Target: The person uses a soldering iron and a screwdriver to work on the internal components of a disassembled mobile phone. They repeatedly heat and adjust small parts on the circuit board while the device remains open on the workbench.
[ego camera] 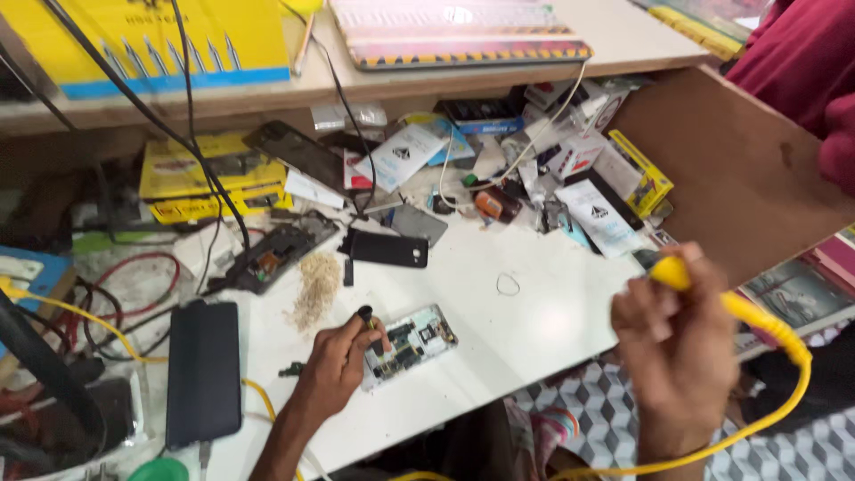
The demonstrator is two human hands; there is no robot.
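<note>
My left hand rests on the white workbench and grips a small black-handled tool pressed against an opened phone whose circuit board is exposed. My right hand is raised off the bench's right edge, closed around a yellow-handled tool with a yellow cable looping down from it. The two hands are well apart.
A black phone lies at the left beside tangled wires. A dark back cover, another opened phone frame, a heap of pale dust, boxes and leaflets crowd the back. A brown board and a person's red sleeve are at right.
</note>
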